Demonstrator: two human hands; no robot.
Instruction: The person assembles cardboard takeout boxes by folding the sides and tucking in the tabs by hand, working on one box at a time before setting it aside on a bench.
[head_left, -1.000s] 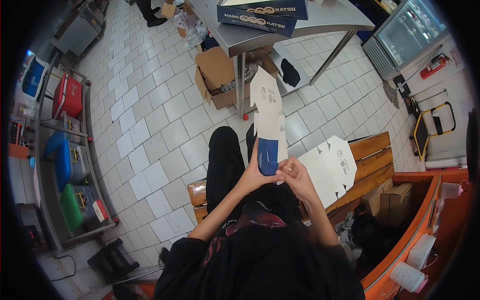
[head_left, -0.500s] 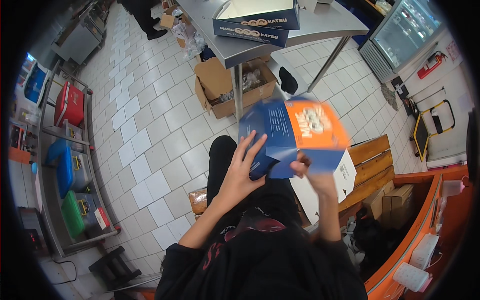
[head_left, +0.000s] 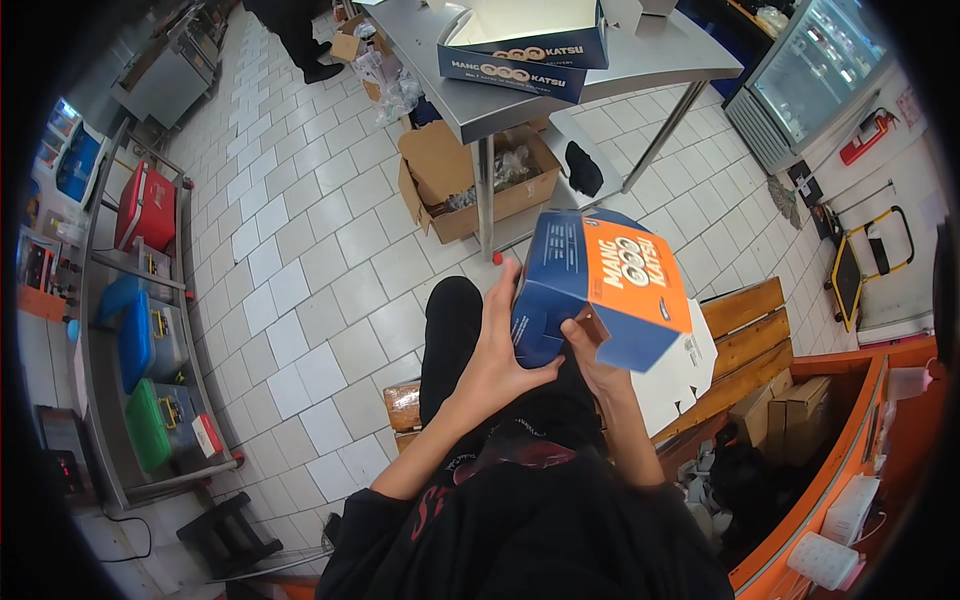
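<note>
Tiled kitchen floor (head_left: 300, 270), pale squares all round. Steel table (head_left: 560, 70) ahead, carrying open blue boxes (head_left: 520, 45). Metal shelving (head_left: 130, 330) at left, loaded with red, blue and green crates. Brown cardboard carton (head_left: 470, 180) under the table, flaps open. Wooden bench (head_left: 745, 335) beneath the seated legs, flat white blanks (head_left: 680, 375) lying on it. Blue-and-orange box (head_left: 600, 290) raised over the lap, between both hands. Left hand (head_left: 500, 350) wrapped round its blue side, fingers spread wide. Right hand (head_left: 595, 355) gripping beneath the orange face, thumb pressed on the near edge.
</note>
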